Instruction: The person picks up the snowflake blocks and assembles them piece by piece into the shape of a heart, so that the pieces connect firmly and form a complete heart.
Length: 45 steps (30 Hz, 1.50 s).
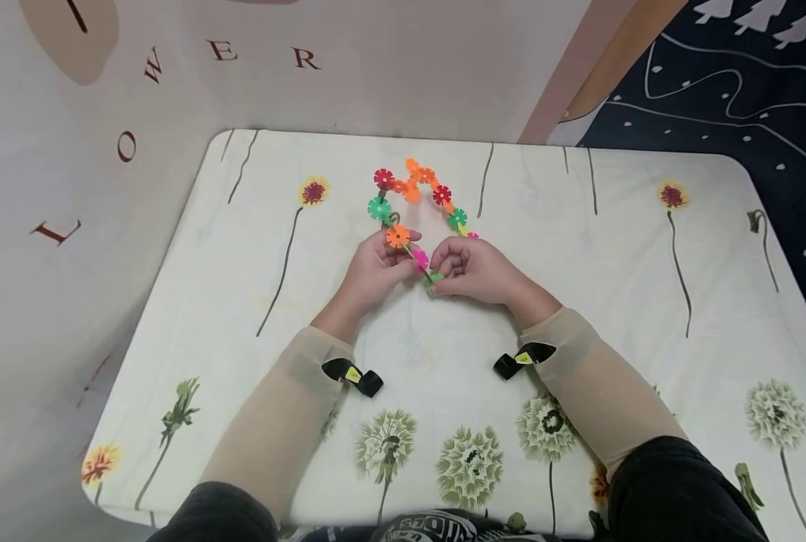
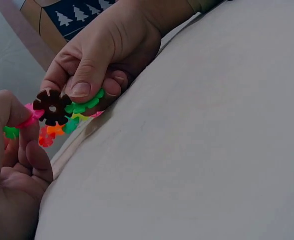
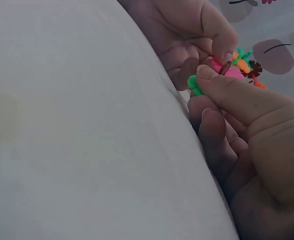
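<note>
A chain of colourful notched plastic discs curves over the cloth in the head view. My left hand pinches a pink disc near the chain's end between thumb and finger. Past it comes a dark brown disc, seen flat-on in the left wrist view. A green disc meets the brown one, and the thumb and fingers of my right hand pinch it. Both hands are close together. The chain's other end, with green, yellow and pink discs, runs behind my right hand, which partly hides it.
The discs and hands are over a table covered by a white cloth printed with flowers. A pale wall covering with letters stands behind, and a dark panel with tree drawings is at the right. Each wrist wears a black strap.
</note>
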{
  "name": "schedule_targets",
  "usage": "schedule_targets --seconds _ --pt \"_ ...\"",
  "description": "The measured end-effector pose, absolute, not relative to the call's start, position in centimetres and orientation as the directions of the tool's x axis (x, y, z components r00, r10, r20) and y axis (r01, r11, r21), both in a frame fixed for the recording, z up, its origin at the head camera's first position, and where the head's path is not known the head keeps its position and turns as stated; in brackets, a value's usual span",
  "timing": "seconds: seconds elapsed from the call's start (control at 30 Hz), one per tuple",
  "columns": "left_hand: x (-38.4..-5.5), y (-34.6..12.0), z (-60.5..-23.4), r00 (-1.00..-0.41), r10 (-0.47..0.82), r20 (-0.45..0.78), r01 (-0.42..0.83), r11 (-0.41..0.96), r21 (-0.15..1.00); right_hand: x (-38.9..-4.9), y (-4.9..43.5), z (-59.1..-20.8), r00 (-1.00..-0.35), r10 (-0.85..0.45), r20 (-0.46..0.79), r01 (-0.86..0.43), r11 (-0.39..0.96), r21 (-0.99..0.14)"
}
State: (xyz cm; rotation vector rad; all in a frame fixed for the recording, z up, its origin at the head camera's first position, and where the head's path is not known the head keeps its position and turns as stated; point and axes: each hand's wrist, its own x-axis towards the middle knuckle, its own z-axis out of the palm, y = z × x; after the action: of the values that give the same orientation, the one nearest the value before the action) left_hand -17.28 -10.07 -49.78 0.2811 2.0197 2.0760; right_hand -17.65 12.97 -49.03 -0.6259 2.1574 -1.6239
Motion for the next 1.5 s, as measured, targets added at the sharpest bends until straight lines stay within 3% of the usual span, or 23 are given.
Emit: schedule_targets --seconds 0.2,0.7,1.13,1.5 --pt "-17.30 -10.26 -49.57 -0.942 0.335 -0.003 -0.001 0.007 1.000 -17.81 13.08 -49.32 -0.820 -0.573 0.003 -0.173 0.243 -0.955" --pt "-17.31 -10.38 -49.37 -0.959 0.282 -0.022 -0.015 0.026 1.000 -17.58 12.82 -49.29 -0.853 -0.520 0.040 -0.159 0.186 -0.970" --pt "-17.18 -10.38 -49.24 -0.943 0.326 -0.067 -0.055 0.045 0.997 -17.52 13.08 -49.41 -0.820 -0.565 0.087 -0.216 0.166 -0.962" --pt "-17.10 -9.92 -49.58 -0.951 0.304 -0.062 -0.062 0.009 0.998 -17.42 13.14 -49.60 -0.854 -0.511 0.096 -0.204 0.160 -0.966"
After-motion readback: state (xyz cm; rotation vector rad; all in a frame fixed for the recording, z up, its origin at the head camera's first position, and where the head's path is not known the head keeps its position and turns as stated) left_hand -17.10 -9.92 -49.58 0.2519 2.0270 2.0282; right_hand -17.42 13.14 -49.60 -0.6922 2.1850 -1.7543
